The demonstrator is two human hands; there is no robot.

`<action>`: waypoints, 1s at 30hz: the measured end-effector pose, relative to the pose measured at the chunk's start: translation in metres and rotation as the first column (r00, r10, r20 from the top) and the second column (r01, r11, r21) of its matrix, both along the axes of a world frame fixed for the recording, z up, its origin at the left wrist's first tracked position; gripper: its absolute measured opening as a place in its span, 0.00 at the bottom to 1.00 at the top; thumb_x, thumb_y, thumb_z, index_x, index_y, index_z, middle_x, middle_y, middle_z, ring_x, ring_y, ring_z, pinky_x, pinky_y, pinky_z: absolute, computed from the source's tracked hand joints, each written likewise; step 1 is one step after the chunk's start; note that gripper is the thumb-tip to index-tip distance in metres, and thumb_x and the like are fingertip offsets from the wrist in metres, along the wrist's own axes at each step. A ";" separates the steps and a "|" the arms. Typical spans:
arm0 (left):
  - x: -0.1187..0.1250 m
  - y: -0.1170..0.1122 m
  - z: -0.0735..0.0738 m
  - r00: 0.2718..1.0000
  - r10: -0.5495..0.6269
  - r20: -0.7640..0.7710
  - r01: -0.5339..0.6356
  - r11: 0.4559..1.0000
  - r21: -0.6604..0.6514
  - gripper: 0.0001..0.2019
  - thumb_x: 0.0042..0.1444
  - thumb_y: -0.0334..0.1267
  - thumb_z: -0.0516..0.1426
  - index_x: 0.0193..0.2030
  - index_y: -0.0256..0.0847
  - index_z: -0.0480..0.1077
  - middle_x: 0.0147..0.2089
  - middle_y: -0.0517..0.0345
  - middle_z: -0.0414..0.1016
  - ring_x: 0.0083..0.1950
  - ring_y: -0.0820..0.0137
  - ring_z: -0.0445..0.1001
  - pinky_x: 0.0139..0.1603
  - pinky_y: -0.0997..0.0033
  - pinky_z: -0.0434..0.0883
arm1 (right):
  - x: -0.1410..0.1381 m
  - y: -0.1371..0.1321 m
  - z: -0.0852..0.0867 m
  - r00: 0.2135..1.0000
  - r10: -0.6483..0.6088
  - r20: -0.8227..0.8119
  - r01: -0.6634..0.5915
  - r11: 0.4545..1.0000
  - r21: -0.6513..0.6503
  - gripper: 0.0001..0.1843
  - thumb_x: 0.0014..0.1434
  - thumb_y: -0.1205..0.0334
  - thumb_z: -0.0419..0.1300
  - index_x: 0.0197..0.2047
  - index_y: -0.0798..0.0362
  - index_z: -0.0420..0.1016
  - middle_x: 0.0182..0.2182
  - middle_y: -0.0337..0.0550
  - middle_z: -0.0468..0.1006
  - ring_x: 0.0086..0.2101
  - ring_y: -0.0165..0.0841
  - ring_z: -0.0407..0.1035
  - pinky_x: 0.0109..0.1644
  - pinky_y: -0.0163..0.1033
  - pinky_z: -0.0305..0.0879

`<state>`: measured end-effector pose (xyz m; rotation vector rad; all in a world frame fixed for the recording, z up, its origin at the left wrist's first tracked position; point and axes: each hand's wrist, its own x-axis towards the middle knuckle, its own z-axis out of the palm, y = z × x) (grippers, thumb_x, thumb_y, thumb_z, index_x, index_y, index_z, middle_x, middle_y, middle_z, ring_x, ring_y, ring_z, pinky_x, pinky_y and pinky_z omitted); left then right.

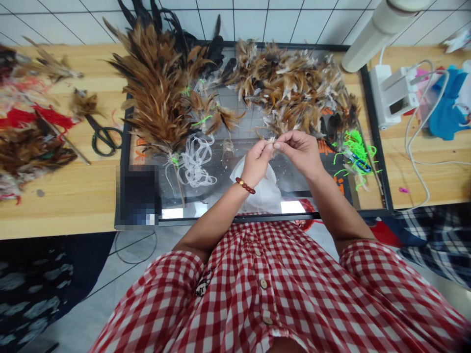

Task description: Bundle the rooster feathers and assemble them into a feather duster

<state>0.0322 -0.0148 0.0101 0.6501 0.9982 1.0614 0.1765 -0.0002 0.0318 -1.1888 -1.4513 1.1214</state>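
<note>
My left hand [256,163], with a bead bracelet on the wrist, and my right hand [300,149] meet over a glass-topped work mat [221,206]. Both are closed in a pinch on a small brown feather [271,140] held between the fingertips. Just behind the hands lies a loose pile of brown and white feathers [290,88]. To the left, a long bundle of tied brown feathers [158,98] rests on the mat beside a coil of white string [195,162]. A white cloth [263,191] lies under my hands.
Black scissors [105,137] lie on the wooden table at left, near red yarn [33,117] and more feathers. Green string scraps [353,152] sit at right. A power strip with cables [390,95] and a white lamp arm [379,29] stand at the back right.
</note>
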 end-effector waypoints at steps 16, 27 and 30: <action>-0.004 -0.004 0.006 0.983 -0.183 0.003 0.181 0.973 0.144 0.17 0.61 0.52 0.66 0.31 0.41 0.72 0.24 0.65 0.64 0.23 0.80 0.57 0.24 0.77 0.57 | 0.014 0.010 -0.002 0.995 0.084 0.059 -0.088 0.993 0.073 0.28 0.51 0.28 0.70 0.30 0.47 0.81 0.31 0.42 0.77 0.33 0.35 0.72 0.43 0.45 0.74; -0.003 -0.004 0.008 0.990 -0.125 0.065 0.123 0.991 0.044 0.16 0.62 0.50 0.66 0.32 0.42 0.70 0.24 0.67 0.62 0.22 0.80 0.59 0.26 0.76 0.63 | 0.013 -0.003 0.006 0.938 0.057 0.342 -0.161 0.946 0.283 0.24 0.66 0.33 0.58 0.53 0.36 0.86 0.50 0.43 0.84 0.53 0.42 0.76 0.65 0.55 0.69; -0.004 -0.004 0.005 0.987 -0.156 0.039 0.152 0.984 0.090 0.17 0.62 0.52 0.65 0.33 0.42 0.70 0.25 0.65 0.64 0.24 0.79 0.63 0.26 0.77 0.63 | 0.013 -0.001 0.005 0.953 0.032 0.302 -0.116 0.957 0.266 0.23 0.65 0.33 0.61 0.49 0.38 0.87 0.48 0.43 0.85 0.51 0.42 0.77 0.63 0.54 0.71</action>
